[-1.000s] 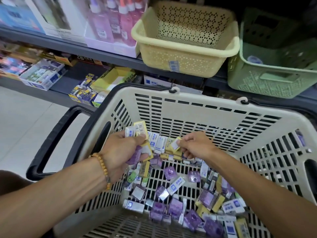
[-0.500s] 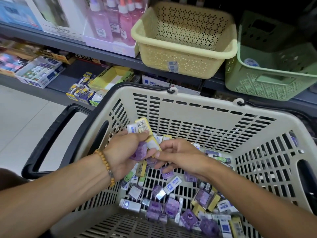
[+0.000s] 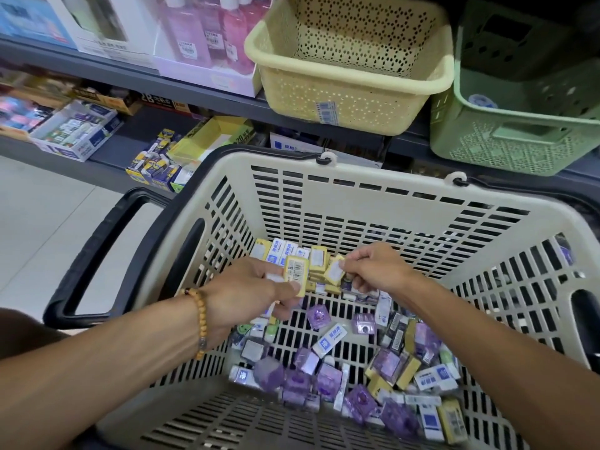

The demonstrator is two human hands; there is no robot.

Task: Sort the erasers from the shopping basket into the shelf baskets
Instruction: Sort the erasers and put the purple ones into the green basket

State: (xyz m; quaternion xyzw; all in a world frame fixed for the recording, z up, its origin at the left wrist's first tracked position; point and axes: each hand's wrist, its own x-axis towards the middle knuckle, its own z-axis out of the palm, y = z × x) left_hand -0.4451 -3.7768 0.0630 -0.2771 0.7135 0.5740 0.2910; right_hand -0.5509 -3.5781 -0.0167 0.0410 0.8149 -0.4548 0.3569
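Head view, looking down into the cream shopping basket point(image 3: 357, 203). I see both hands low inside it, near the far wall. Left hand point(image 3: 246, 293) grasps a small stack of erasers; the yellow eraser point(image 3: 296, 274) on top shows its barcode label, pinned under the thumb. A beaded bracelet point(image 3: 200, 319) sits on that wrist. Right hand point(image 3: 373, 271) is just beside the left, fingers curled, pinching another yellow-wrapped eraser point(image 3: 336, 271) at its corner, right over a row of yellow and white erasers point(image 3: 292, 251) stacked against the far wall. Loose erasers point(image 3: 328, 375), purple, white and yellow, lie scattered on the basket floor below and nearer than both hands. On the shelf beyond, a yellow shelf basket point(image 3: 350, 92) and a green shelf basket point(image 3: 519, 138) stand side by side, well apart from the hands.
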